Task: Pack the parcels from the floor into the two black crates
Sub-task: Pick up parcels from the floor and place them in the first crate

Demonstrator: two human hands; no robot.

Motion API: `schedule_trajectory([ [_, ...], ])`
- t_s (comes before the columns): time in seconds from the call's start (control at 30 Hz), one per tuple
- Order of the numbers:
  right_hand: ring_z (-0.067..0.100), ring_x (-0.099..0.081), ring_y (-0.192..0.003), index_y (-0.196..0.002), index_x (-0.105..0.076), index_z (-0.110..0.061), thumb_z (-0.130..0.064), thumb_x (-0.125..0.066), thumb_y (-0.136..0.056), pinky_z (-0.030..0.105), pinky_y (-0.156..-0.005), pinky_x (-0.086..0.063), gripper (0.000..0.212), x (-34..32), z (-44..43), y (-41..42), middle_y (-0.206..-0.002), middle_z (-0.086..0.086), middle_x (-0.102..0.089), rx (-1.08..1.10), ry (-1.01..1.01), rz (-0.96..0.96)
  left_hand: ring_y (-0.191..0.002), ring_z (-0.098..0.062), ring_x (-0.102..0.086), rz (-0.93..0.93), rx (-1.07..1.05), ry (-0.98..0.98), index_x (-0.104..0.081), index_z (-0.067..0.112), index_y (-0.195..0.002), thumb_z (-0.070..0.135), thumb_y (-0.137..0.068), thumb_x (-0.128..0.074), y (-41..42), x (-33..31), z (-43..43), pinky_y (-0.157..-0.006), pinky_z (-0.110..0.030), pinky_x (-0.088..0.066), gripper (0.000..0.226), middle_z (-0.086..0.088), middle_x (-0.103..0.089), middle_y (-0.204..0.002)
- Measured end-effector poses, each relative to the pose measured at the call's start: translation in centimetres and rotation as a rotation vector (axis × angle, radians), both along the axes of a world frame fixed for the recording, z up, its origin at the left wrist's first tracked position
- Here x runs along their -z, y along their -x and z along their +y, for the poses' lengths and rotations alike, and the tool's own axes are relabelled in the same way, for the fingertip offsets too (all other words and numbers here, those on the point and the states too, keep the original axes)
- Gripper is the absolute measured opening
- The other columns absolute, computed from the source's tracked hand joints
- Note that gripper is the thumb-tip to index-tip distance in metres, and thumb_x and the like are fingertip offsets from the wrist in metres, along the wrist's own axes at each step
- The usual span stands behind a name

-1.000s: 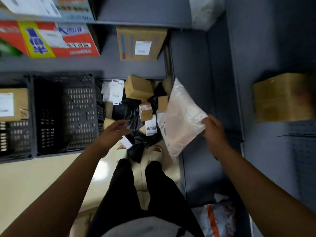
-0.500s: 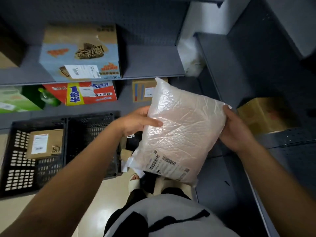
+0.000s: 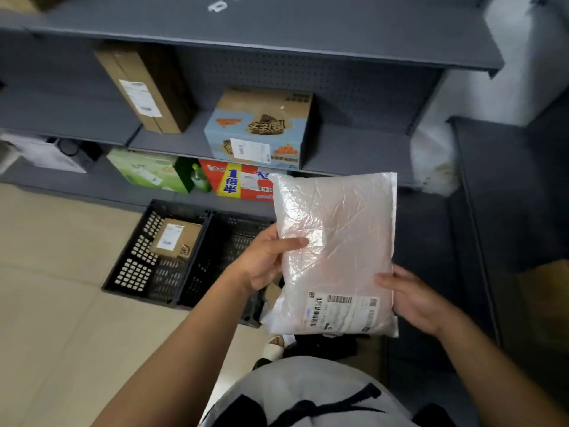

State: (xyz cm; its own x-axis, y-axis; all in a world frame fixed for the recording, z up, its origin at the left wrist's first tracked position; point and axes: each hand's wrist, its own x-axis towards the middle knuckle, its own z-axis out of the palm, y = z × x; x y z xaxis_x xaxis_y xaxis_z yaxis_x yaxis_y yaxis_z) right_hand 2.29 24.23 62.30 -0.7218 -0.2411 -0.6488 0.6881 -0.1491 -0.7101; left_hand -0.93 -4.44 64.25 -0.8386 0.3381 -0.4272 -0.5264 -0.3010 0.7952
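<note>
A white plastic mailer bag (image 3: pixel 335 241) with a barcode label near its lower edge is held upright in front of me. My left hand (image 3: pixel 264 260) grips its left edge, thumb on the front. My right hand (image 3: pixel 415 298) holds its lower right edge, fingers curled behind it. Two black crates stand side by side on the floor below: the left crate (image 3: pixel 138 272) holds a brown cardboard box (image 3: pixel 175 238), the right crate (image 3: pixel 221 257) shows no parcel in its visible part. The parcel pile on the floor is mostly hidden behind the bag.
Grey shelving (image 3: pixel 277 32) runs across the back and along the right side (image 3: pixel 508 211). It carries a tall brown carton (image 3: pixel 144 87), a blue printed carton (image 3: pixel 261 131), a green carton (image 3: pixel 147 169) and a red one (image 3: pixel 240 181). Beige floor (image 3: pixel 61 303) spreads to the left.
I have lifted the bag off the floor pile and turned it label-down and upright. My left hand came onto its left edge. The view tilted up toward the shelves.
</note>
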Motion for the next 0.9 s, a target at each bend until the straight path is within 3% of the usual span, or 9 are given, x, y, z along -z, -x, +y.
schedule_trajectory([
  [0.2, 0.038, -0.068, -0.101, -0.125, -0.059, 0.000, 0.000, -0.066, -0.074, 0.045, -0.081, -0.058, 0.052, 2.0, 0.2, 0.6, -0.116, 0.026, -0.069, -0.118, 0.007, -0.046, -0.124, -0.047, -0.054, -0.060, -0.175, 0.091, -0.049, 0.000, -0.138, -0.001, -0.093, -0.060, -4.3, 0.4, 1.2, -0.106, -0.060, -0.043, 0.046, -0.026, -0.058, -0.135],
  [0.33, 0.041, -0.065, -0.106, -0.124, -0.059, 0.000, 0.002, -0.068, -0.071, 0.047, -0.083, -0.055, 0.053, 3.0, -0.7, 1.6, -0.116, 0.026, -0.068, -0.190, 0.024, -0.051, -0.115, -0.041, -0.063, -0.070, -0.200, 0.192, -0.047, 0.004, -0.138, 0.002, -0.093, -0.064, -7.0, 0.3, 0.2, -0.089, -0.048, -0.058, 0.048, -0.021, -0.062, -0.131],
  [0.5, 0.035, -0.072, -0.092, -0.120, -0.061, -0.001, 0.002, -0.070, -0.072, 0.039, -0.065, -0.061, 0.049, 4.4, -3.4, 2.9, -0.111, 0.023, -0.072, -0.270, 0.069, -0.052, -0.117, -0.042, -0.062, -0.085, -0.328, 0.248, -0.048, 0.001, -0.136, -0.003, -0.088, -0.068, -9.0, 0.8, -2.8, -0.101, -0.065, -0.044, 0.052, -0.021, -0.063, -0.130],
  [0.8, 0.036, -0.072, -0.097, -0.117, -0.067, -0.009, -0.016, -0.083, -0.066, 0.040, -0.068, -0.060, 0.054, 5.9, -11.6, 4.4, -0.110, 0.018, -0.073, -0.249, -0.006, 0.032, -0.108, -0.040, -0.068, -0.068, -0.409, 0.232, -0.055, 0.008, -0.131, 0.000, -0.085, -0.072, -8.2, 2.7, -11.4, -0.085, -0.051, -0.059, 0.050, -0.016, -0.069, -0.123],
  [0.9, 0.036, -0.072, -0.098, -0.112, -0.070, -0.009, -0.024, -0.086, -0.062, 0.041, -0.071, -0.060, 0.054, 6.0, -17.1, 4.1, -0.112, 0.020, -0.072, -0.226, -0.042, 0.060, -0.109, -0.039, -0.067, -0.079, -0.434, 0.205, -0.057, 0.009, -0.131, -0.002, -0.083, -0.074, -7.9, 3.8, -17.3, -0.091, -0.054, -0.055, 0.052, -0.015, -0.069, -0.122],
])
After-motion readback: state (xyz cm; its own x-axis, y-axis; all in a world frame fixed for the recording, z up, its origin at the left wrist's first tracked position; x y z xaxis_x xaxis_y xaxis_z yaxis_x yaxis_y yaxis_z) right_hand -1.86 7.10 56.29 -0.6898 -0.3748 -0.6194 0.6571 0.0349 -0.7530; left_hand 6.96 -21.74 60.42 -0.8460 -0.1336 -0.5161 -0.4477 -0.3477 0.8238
